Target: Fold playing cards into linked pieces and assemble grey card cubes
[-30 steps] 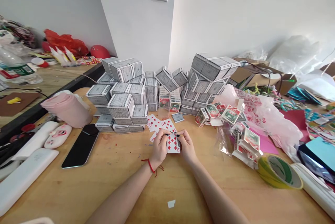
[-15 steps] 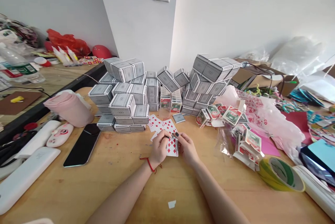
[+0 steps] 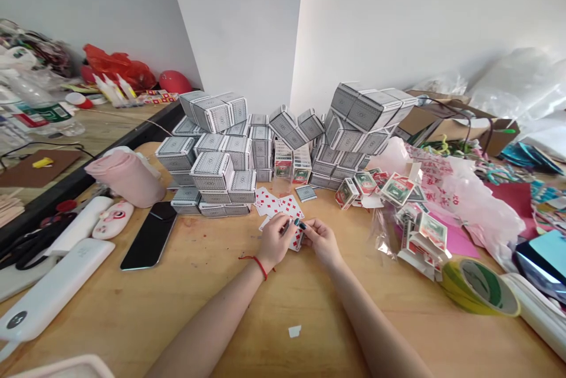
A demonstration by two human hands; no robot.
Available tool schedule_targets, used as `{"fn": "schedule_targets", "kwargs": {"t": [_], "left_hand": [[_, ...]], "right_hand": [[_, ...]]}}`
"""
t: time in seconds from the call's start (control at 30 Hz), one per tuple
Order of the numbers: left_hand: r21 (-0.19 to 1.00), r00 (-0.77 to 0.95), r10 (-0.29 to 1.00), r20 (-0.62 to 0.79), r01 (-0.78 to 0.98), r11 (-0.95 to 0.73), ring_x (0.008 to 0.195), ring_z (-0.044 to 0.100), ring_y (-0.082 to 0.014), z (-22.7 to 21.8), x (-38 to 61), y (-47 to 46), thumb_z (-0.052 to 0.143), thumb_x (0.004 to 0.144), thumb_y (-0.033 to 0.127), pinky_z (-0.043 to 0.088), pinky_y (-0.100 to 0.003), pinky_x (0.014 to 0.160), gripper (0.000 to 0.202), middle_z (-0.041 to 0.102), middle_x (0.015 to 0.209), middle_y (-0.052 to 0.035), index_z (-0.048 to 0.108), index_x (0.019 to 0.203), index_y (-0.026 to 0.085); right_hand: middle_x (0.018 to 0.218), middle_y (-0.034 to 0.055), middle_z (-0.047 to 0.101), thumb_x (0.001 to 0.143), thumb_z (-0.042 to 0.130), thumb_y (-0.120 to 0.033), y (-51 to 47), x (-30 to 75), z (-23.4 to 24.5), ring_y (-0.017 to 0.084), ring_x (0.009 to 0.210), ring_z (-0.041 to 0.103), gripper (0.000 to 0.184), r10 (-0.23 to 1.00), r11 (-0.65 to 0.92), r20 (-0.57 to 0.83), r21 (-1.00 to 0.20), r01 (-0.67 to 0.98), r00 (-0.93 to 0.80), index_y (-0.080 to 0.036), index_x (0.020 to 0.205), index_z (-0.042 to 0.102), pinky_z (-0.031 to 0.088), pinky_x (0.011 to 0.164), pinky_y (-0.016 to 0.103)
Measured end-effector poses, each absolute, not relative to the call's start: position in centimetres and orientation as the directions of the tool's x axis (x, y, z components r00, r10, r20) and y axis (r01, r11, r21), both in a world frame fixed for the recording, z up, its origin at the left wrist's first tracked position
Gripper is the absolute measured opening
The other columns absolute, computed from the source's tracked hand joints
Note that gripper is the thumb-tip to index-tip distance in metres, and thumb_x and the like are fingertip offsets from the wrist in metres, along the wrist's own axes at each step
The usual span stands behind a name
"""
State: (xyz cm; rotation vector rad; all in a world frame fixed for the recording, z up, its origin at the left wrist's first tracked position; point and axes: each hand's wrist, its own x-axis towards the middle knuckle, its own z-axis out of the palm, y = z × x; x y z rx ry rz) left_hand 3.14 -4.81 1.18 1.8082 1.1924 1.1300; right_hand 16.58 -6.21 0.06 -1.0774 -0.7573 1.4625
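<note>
At the middle of the table, my left hand (image 3: 275, 240) and my right hand (image 3: 322, 241) come together with fingertips pinched. Between them shows a playing card (image 3: 296, 241) with red diamonds, partly covered by my fingers. Both hands seem to grip this card; its upper part is hidden. Just beyond lie several face-up diamond cards (image 3: 290, 206), overlapping each other. A small card (image 3: 305, 193) with a grey patterned back lies to their right. Behind them rises a structure of grey-patterned blocks (image 3: 212, 171), with red and green card boxes (image 3: 301, 170) in its central gap.
Opened card boxes (image 3: 398, 189), a plastic bag (image 3: 469, 201) and a yellow tape roll (image 3: 480, 286) lie to the right. A phone (image 3: 149, 236), a white mouse (image 3: 114, 220) and a pink roll (image 3: 126, 177) are at left. A paper scrap (image 3: 294, 331) lies near the front.
The view has tilted slightly, so the table scene sits a little higher and further right. My hands remain pinched together over the card, covering slightly more of it.
</note>
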Motion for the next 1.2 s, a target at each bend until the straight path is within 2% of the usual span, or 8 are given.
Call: {"fn": "schedule_targets", "kwargs": {"t": [0.1,0.23,0.43,0.77,0.87,1.0,1.2], "left_hand": [[0.825,0.202,0.928,0.313,0.426,-0.371,0.073,0.051,-0.0158,0.8,3.3,-4.6,0.044,0.083,0.028,0.039,-0.026,0.066,0.02,0.055,0.073,-0.0029,0.05,0.067,0.018],[0.802,0.211,0.917,0.338,0.446,-0.398,0.072,0.05,-0.0158,0.5,3.3,-4.6,0.043,0.084,0.026,0.038,-0.026,0.065,0.02,0.055,0.072,-0.0029,0.049,0.067,0.018],[0.813,0.19,0.917,0.35,0.425,-0.399,0.069,0.05,-0.0149,0.5,3.2,-4.7,0.044,0.084,0.027,0.038,-0.025,0.063,0.024,0.054,0.069,-0.0029,0.051,0.064,0.017],[0.843,0.118,0.91,0.398,0.343,-0.413,0.058,0.044,-0.0112,1.1,3.6,-5.0,0.049,0.082,0.028,0.035,-0.023,0.058,0.033,0.048,0.058,0.0002,0.046,0.051,0.017],[0.902,0.084,0.941,0.327,0.268,-0.337,0.057,0.042,-0.011,1.1,3.7,-5.0,0.052,0.079,0.028,0.034,-0.023,0.057,0.032,0.046,0.056,0.0011,0.044,0.049,0.017],[0.984,0.033,0.988,0.153,0.084,-0.155,0.051,0.034,-0.01,0.9,3.9,-4.8,0.053,0.074,0.031,0.03,-0.023,0.052,0.036,0.035,0.05,0.0039,0.035,0.045,0.018],[0.995,0.071,0.998,-0.001,-0.098,0.008,0.048,0.03,-0.0085,0.3,3.7,-4.3,0.054,0.069,0.036,0.027,-0.024,0.049,0.034,0.034,0.05,0.0048,0.035,0.047,0.018]], "right_hand": [[0.059,-0.0013,0.061,0.057,0.076,-0.044,-6.3,16.4,-0.1,0.011,0.05,0.054,0.034,0.98,-0.151,-0.189,-0.917,-0.37,0.068,-0.017,0.068,0.058,0.047,0.051,0.025],[0.057,-0.0005,0.061,0.059,0.074,-0.046,-6.4,16.3,-0.4,0.011,0.048,0.053,0.035,0.981,-0.128,-0.164,-0.947,-0.294,0.101,-0.016,0.071,0.06,0.044,0.049,0.025],[0.061,0.0016,0.064,0.063,0.071,-0.046,-6.5,16.3,-0.2,0.012,0.051,0.055,0.033,0.989,-0.071,-0.096,-0.977,-0.203,0.115,-0.016,0.072,0.061,0.043,0.05,0.025],[0.056,0.0018,0.064,0.059,0.073,-0.045,-6.7,16.4,0.8,0.012,0.049,0.055,0.033,0.982,-0.116,-0.144,-0.971,-0.211,0.122,-0.015,0.067,0.062,0.043,0.048,0.023],[0.053,0.0009,0.063,0.057,0.075,-0.043,-6.7,16.2,0.8,0.012,0.046,0.053,0.031,0.976,-0.143,-0.183,-0.948,-0.283,0.12,-0.015,0.065,0.063,0.041,0.046,0.023],[0.049,-0.0011,0.06,0.053,0.078,-0.037,-6.8,15.8,0.6,0.009,0.041,0.05,0.029,0.956,-0.205,-0.273,-0.881,-0.427,0.106,-0.014,0.062,0.063,0.039,0.041,0.021],[0.052,-0.0003,0.062,0.05,0.08,-0.032,-6.8,15.7,0.6,0.011,0.043,0.054,0.027,0.948,-0.264,-0.319,-0.796,-0.544,0.007,-0.015,0.058,0.061,0.044,0.044,0.023]]}}
